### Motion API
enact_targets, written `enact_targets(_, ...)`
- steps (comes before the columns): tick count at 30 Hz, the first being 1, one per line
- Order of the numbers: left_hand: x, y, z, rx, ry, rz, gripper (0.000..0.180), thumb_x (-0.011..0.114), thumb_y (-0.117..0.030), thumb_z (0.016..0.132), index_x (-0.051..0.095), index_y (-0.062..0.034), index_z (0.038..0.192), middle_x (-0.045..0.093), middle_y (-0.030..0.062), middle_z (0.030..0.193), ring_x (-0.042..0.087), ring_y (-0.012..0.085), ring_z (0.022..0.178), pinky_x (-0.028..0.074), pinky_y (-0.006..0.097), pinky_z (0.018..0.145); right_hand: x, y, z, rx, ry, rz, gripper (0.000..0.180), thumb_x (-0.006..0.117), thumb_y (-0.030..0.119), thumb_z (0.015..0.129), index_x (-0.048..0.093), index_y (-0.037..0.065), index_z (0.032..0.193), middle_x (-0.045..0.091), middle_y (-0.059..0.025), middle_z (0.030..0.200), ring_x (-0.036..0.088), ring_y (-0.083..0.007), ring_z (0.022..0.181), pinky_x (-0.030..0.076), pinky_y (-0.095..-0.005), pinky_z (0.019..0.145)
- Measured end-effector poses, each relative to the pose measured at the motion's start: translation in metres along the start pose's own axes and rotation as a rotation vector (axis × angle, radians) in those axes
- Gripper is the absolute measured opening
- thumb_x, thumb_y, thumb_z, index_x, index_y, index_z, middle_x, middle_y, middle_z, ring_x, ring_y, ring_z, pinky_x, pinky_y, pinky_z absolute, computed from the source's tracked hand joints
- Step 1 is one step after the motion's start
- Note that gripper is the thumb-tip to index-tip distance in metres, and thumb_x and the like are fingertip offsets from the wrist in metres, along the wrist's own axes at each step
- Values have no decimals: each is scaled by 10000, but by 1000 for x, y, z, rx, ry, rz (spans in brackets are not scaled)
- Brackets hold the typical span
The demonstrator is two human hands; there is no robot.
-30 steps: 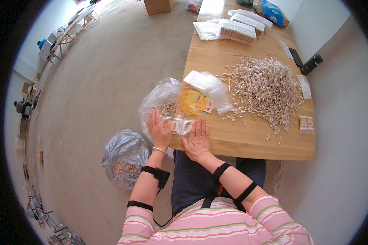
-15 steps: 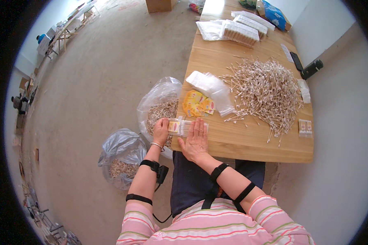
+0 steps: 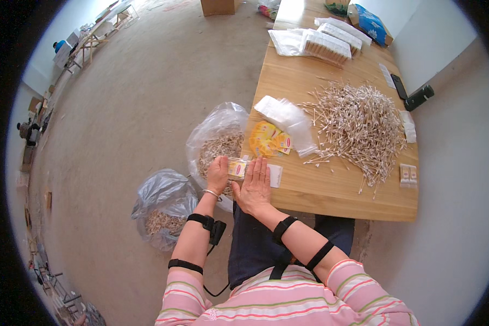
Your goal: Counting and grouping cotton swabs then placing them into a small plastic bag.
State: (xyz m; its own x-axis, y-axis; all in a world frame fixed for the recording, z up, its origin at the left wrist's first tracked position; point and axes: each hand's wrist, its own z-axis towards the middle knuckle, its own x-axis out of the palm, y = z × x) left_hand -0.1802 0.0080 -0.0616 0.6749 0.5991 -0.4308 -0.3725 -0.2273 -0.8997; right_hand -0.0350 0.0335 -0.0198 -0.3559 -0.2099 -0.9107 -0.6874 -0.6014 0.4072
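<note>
Though flattened, packet (image 3: 238,168) between both hands.

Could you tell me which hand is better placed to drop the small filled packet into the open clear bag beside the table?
Probably the left hand: it grips the packet at the table's left edge, right over the open bag. The right hand lies flat on the packet's other side.

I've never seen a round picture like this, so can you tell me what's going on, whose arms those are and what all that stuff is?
A person wears a camera on their head, so you look down on their own arms. The left hand holds a small clear packet at the edge of the wooden table, and the right hand lies flat over it. On the table are a big pile of cotton swabs, yellow labels and clear bags. Two plastic sacks stand on the floor.
</note>
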Motion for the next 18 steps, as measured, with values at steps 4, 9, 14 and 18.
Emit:
enact_targets(4, 1, -4, -2, -9, -58, 109, 406, 417, -346, 984, 536, 10, 827, 542, 120, 704, 493, 198, 660, 423, 345, 650, -4, -1, -2, -33, 26, 14, 919, 533, 466, 847, 110, -136, 1399, 65, -298, 1489, -1, -409, 1409, 19, -470, 1140)
enact_targets(9, 3, -5, -2, -34, -72, 85, 393, 406, -340, 979, 552, 7, 864, 572, 183, 755, 538, 315, 719, 432, 396, 667, -7, -3, -2, -31, 57, 41, 909, 534, 462, 848, 115, -126, 1400, 53, -292, 1493, 0, -411, 1408, 22, -469, 1143)
enact_targets(14, 4, -5, -3, -27, -85, 73, 389, 391, -334, 976, 568, 1, 886, 598, 228, 812, 567, 418, 783, 440, 441, 681, -2, 3, -1, -26, 22, 31, 908, 530, 464, 851, 114, -127, 1400, 53, -294, 1492, -2, -408, 1409, 20, -463, 1145)
enact_targets(18, 4, -11, -3, -1, -114, 157, 396, 390, -338, 974, 559, 3, 865, 594, 233, 810, 562, 428, 778, 435, 460, 686, -1, 3, 1, -28, 22, 59, 878, 525, 439, 862, 120, -126, 1398, 64, -301, 1487, 17, -419, 1404, 35, -476, 1143)
